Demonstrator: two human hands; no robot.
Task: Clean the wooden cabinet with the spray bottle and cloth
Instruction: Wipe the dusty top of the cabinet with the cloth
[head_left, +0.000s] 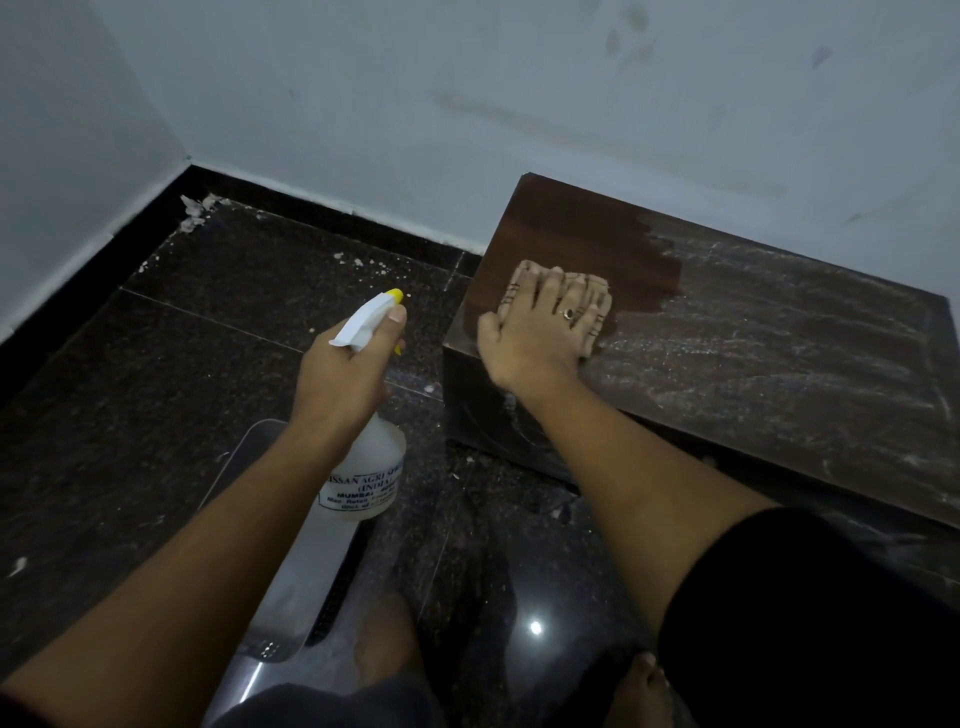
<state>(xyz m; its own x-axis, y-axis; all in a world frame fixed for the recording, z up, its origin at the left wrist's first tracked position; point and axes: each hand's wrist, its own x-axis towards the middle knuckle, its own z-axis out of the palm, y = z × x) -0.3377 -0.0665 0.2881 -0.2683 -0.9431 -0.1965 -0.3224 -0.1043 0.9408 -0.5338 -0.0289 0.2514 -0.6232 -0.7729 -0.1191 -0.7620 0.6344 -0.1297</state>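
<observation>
Being pressed under the spread fingers (557, 281) of the right hand (530, 338) at the left end of the cabinet (571, 228), the cloth (521, 269) is prob best being dragged right into the dust (779, 364), spray bottle (363, 467) being clutched by the left hand (343, 374).

The dark, shiny, speckled stone floor (218, 332) runs up to a black strip at the bottom of the pale walls. Little white crumbs (195, 213) lie on it, most of them in the far corner and some along the wall. A low dark brown wooden cabinet (753, 353) stands on the floor with its back to the wall. The left part of its flat top is dark and clean. The rest is grey with dust and white streaks. A small tan cloth (525, 269) lies on the top near the left front edge. A bare foot (387, 639) rests on the floor.
</observation>
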